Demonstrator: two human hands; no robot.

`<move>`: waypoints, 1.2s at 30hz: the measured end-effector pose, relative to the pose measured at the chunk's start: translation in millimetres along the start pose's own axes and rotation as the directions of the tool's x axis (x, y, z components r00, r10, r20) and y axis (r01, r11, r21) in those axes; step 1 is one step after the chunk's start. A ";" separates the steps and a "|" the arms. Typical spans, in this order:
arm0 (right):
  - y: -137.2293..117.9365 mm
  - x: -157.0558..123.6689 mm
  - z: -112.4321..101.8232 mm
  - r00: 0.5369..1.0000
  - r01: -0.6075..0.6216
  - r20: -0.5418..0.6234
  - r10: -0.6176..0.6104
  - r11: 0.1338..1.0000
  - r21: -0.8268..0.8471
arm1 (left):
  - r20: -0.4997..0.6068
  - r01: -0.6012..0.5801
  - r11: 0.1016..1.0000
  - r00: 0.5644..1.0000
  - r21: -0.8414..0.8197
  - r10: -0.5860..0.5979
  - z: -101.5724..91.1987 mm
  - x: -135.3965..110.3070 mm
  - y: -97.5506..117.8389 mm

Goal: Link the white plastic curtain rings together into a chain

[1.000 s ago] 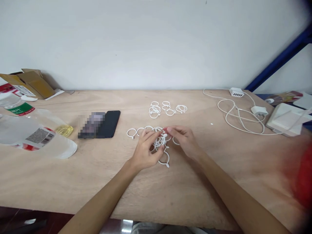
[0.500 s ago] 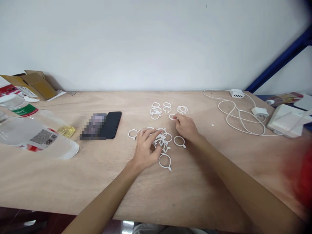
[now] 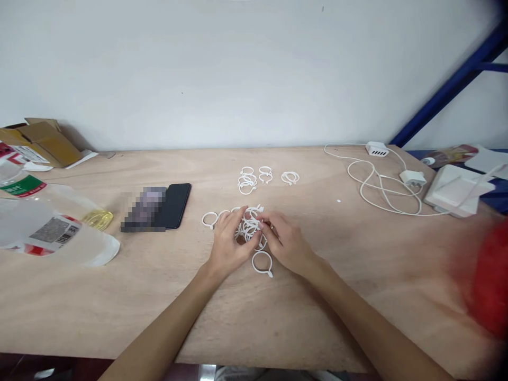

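A loose heap of white plastic curtain rings (image 3: 251,228), each with a small eyelet, lies on the wooden table between my hands. My left hand (image 3: 230,241) curves around the heap's left side, thumb and fingers apart. At the heap's right edge, my right hand (image 3: 286,239) has its thumb and index finger pinched at a white ring, which is mostly hidden. One single ring (image 3: 262,262) lies in front of the heap, and another ring (image 3: 209,220) is left of my left hand. Farther back are small groups of rings: a left group (image 3: 247,181), a middle group (image 3: 265,174) and a right group (image 3: 290,178).
On the left are a black phone (image 3: 178,205), large clear bottles (image 3: 79,241) and an open cardboard box (image 3: 51,143). White cables (image 3: 373,182) run to a charger (image 3: 377,149) and a white device (image 3: 456,190) on the right. A blurred red object (image 3: 492,280) is at the right edge.
My right hand has come back from near the rear groups to the heap. The ring at its fingertips there is gone from that spot. The view has shifted slightly.
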State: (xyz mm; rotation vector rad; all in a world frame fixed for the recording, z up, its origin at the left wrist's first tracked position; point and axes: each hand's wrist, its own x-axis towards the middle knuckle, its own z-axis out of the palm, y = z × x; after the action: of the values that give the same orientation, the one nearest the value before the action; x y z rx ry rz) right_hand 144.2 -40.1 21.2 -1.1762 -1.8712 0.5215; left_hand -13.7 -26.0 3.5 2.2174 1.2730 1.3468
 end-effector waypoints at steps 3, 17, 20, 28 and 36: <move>1.8 -1.2 -1.9 0.996 -0.079 -0.036 0.082 0.993 0.083 | 0.020 0.051 0.999 0.999 0.006 -0.051 -1.2 1.2 1.5; -4.6 -2.2 -0.2 0.966 -0.225 -0.028 0.258 0.884 0.409 | 0.032 0.026 0.999 0.999 -0.038 -0.025 -3.3 3.5 4.4; -4.8 0.9 1.0 0.935 -0.293 -0.029 0.353 0.817 0.497 | 0.045 -0.028 0.998 0.999 -0.048 0.030 -2.6 2.6 2.8; -1.0 4.1 6.4 0.945 -0.276 0.024 0.326 0.754 0.596 | 0.044 -0.192 0.977 0.980 -0.090 0.196 -0.8 -0.2 0.6; 8.3 13.3 -10.3 0.954 -0.275 0.035 0.297 0.827 0.490 | 0.073 -0.139 0.990 0.987 -0.024 0.140 -0.5 -0.1 1.1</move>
State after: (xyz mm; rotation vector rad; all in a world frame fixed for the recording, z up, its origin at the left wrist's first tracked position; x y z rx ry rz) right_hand 154.4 -25.4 26.9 -1.1045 -1.4033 1.0642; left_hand -13.5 -26.8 4.3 2.3590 1.0936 1.3040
